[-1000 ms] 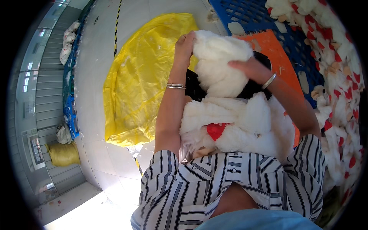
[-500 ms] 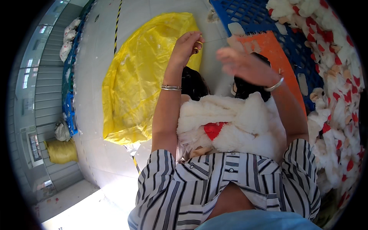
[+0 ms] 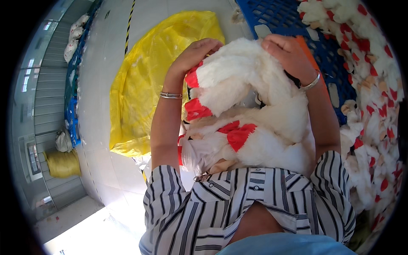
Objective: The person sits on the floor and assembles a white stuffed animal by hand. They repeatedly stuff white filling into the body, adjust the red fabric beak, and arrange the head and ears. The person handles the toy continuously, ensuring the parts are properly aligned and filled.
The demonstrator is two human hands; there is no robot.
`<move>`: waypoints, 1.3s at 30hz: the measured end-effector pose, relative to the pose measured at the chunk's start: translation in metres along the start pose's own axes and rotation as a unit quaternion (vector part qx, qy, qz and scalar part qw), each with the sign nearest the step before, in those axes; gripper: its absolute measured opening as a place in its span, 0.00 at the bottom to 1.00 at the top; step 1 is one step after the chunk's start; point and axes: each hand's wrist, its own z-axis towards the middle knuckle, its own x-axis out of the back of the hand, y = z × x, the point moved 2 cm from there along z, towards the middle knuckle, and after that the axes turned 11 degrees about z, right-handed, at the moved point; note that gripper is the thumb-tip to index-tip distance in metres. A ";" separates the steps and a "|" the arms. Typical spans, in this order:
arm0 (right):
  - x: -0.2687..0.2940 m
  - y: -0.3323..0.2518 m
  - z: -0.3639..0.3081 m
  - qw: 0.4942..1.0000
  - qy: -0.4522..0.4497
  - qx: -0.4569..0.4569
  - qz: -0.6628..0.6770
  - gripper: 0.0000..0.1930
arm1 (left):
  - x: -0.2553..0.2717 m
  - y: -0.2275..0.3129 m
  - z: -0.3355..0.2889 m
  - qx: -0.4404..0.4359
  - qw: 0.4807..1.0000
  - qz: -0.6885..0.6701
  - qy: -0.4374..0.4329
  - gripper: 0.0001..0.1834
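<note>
I hold up a white fluffy plush piece [image 3: 250, 63] with red patches on its left ends. My left hand [image 3: 197, 53] curls its fingers over the upper left end, some fingertips hidden behind it. At the upper right corner, my right hand [image 3: 289, 55] is closed on the same piece, thumb against the near side. More white plush [image 3: 272, 148] with red patches and beige-pink parts lies heaped on my lap, just below the raised piece. Where one piece ends and another begins in the heap, I cannot tell.
A large yellow plastic sack [image 3: 153, 76] lies spread on the floor to the left. An orange board [image 3: 316, 59] and blue plastic pallets [image 3: 280, 19] stand right of my legs. Along the right runs a big pile of white and red plush pieces [image 3: 369, 106]. A yellow bundle [image 3: 63, 163] sits by the left wall.
Both hands were empty in front of the lap. Now they hold a white plush piece up between them, covering the view of my feet. The left forearm has shifted left.
</note>
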 end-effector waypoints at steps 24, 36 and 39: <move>-0.079 0.017 0.050 0.976 -0.091 0.162 -0.116 0.10 | 0.002 -0.009 0.001 -0.130 0.857 -0.477 0.145 0.40; -0.056 0.037 0.036 0.976 0.079 -0.020 0.203 0.16 | -0.035 0.004 -0.022 -0.160 0.977 0.050 0.134 0.25; -0.058 0.076 0.019 0.961 0.029 -0.044 0.272 0.17 | -0.050 0.007 -0.010 -0.112 0.979 0.115 0.125 0.21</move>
